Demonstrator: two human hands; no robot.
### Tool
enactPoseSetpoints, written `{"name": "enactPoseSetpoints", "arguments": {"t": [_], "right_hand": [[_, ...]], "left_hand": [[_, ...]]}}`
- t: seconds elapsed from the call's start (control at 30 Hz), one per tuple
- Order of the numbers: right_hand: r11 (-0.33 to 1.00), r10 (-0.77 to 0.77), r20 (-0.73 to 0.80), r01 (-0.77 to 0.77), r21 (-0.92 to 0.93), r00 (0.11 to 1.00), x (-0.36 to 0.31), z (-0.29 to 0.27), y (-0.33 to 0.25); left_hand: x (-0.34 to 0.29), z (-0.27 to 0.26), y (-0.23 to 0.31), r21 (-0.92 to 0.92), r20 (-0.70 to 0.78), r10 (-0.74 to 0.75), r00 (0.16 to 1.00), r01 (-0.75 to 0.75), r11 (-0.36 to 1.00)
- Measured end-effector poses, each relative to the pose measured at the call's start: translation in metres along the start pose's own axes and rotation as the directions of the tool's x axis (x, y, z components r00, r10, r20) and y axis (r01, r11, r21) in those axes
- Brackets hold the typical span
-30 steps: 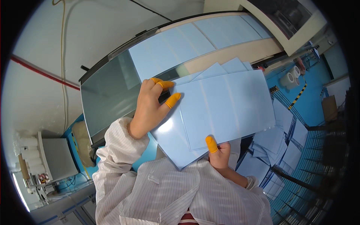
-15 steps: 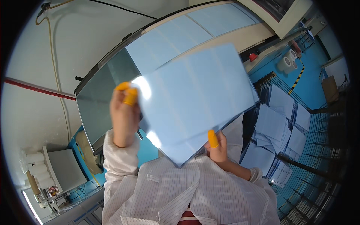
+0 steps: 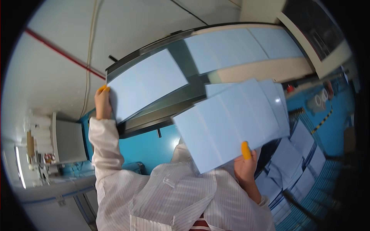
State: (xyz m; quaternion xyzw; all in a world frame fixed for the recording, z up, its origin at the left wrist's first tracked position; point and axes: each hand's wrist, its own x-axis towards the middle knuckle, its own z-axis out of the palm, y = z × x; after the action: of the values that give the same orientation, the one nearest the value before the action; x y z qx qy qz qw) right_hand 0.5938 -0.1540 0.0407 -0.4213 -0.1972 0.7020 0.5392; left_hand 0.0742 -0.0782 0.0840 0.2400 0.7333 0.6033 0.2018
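1. The person's left hand (image 3: 102, 103) is pinching a pale-blue sheet (image 3: 148, 84) over the surface's (image 3: 189, 94) left end.
2. The right hand (image 3: 246, 161) is pinching a fanned stack (image 3: 227, 123) beside the near edge.
3. Further sheets (image 3: 225, 50) are lying along the far edge.

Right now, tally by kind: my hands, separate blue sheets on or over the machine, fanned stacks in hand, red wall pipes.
Hands: 2, left hand and right hand
Separate blue sheets: 3, left sheet, middle sheet, right sheet
Fanned stack: 1, its sheets overlapping too much to count
Red pipe: 1
Total: 7
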Motion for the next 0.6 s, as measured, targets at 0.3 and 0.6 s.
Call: {"name": "enactPoseSetpoints", "arguments": {"t": [0.3, 0.6], "right_hand": [[0.962, -0.270, -0.059, 0.272, 0.028, 0.961, 0.006, -0.025, -0.018], [0.961, -0.273, -0.080, 0.276, 0.020, 0.959, 0.014, -0.007, -0.038]], "left_hand": [[-0.027, 0.053, 0.027, 0.647, 0.340, 0.157, 0.927, -0.352, 0.677], [-0.088, 0.053, 0.032, 0.602, 0.589, 0.443, 0.676, -0.733, 0.316]]}}
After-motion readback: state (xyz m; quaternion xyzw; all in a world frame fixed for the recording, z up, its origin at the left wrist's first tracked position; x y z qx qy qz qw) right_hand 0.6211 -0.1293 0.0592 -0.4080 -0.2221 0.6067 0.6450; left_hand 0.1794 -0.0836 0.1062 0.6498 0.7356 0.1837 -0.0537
